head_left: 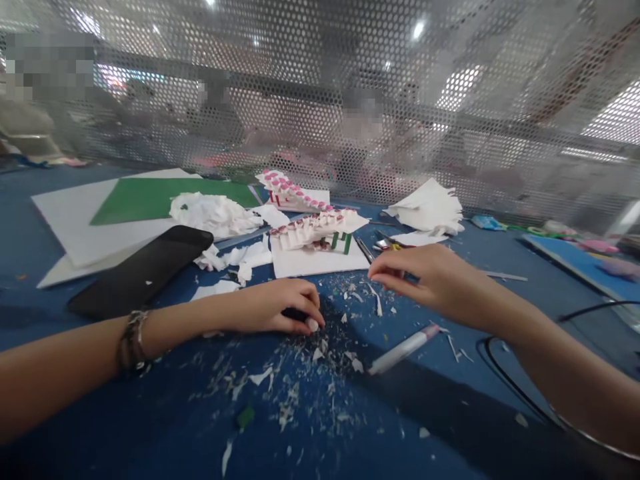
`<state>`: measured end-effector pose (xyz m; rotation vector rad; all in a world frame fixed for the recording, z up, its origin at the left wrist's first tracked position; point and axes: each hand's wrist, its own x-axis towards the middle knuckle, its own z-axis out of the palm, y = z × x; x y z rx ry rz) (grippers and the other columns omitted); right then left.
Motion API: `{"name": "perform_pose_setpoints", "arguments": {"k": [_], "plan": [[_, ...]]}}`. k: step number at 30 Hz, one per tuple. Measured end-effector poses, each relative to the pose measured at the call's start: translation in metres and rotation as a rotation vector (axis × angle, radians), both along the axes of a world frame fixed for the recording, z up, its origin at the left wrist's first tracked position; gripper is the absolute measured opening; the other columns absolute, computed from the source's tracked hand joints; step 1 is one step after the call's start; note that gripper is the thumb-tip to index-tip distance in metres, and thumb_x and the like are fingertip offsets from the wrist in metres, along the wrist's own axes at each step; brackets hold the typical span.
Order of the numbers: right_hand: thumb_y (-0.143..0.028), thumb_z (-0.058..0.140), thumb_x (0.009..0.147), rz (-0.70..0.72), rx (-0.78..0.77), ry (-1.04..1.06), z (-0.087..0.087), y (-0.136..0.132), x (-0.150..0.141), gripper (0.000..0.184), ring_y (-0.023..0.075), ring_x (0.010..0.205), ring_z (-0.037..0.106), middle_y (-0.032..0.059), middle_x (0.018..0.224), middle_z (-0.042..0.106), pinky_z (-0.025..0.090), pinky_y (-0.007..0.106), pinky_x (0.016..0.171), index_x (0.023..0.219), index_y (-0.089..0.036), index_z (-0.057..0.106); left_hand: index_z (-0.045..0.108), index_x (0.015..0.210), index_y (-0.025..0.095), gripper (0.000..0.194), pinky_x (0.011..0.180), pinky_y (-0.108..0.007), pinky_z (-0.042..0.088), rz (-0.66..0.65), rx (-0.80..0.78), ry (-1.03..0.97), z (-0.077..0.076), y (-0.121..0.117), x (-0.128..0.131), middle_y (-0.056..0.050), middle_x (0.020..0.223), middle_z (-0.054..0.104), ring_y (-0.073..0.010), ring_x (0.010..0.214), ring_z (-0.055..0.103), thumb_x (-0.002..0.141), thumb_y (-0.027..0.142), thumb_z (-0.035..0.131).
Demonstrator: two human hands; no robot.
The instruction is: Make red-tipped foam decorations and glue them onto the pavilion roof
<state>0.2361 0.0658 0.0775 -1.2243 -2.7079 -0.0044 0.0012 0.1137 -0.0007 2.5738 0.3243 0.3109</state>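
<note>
My left hand (295, 308) rests on the blue table with thumb and fingers pinched on a small white lump (313, 325), perhaps paper. My right hand (417, 277) hovers over the table, fingertips pressed together; whatever they hold, if anything, is hidden. Below it lies a white pen-like tube (405, 349) with a pinkish end. Between and behind the hands stands a paper model (320, 230) with white pleats, dark red dots and green legs, on a white board (295, 263). Close behind my right hand are a slim cutter-like tool (365, 250) and a partly hidden yellow-handled tool (393, 245).
Paper scraps (287, 400) litter the table. On the left lie a black phone-like slab (145, 270), a green sheet (135, 200) and crumpled white paper (215, 215). A pink-dotted model (295, 190) and folded paper (427, 207) sit near the perforated screen (310, 107). A black cable (515, 383) runs at right.
</note>
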Motion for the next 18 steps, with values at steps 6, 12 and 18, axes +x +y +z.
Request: {"name": "perform_pose_setpoints", "arguments": {"k": [6,12,18], "plan": [[-0.028,0.042,0.089,-0.027,0.027,-0.011,0.001,0.002,0.004,0.023,0.0124,0.059,0.056,0.0004,0.069,0.065,0.036,0.024,0.054,0.081,-0.017,0.061,0.061,0.108,0.013,0.036,0.079,-0.026,0.041,0.032,-0.081,-0.009,-0.003,0.002,-0.003,-0.009,0.097,0.058,-0.02,0.09,0.055,0.074,0.02,0.07],[-0.023,0.038,0.089,0.021,0.045,0.0,-0.002,0.007,0.008,0.026,0.0111,0.054,0.056,0.0015,0.065,0.065,0.036,0.023,0.051,0.085,-0.016,0.062,0.067,0.094,0.017,0.018,0.078,-0.025,0.039,0.037,-0.214,-0.051,-0.009,0.005,-0.002,-0.005,0.09,0.057,-0.0171,0.084,0.055,0.076,0.018,0.066],[-0.023,0.04,0.088,0.028,0.054,0.019,-0.005,0.01,0.008,0.023,0.0108,0.054,0.056,0.0007,0.065,0.065,0.037,0.022,0.051,0.083,-0.017,0.062,0.063,0.08,0.016,0.01,0.065,-0.022,0.04,0.133,-0.423,-0.095,-0.008,0.006,-0.002,-0.002,0.077,0.058,-0.0134,0.069,0.053,0.073,0.023,0.066]]}}
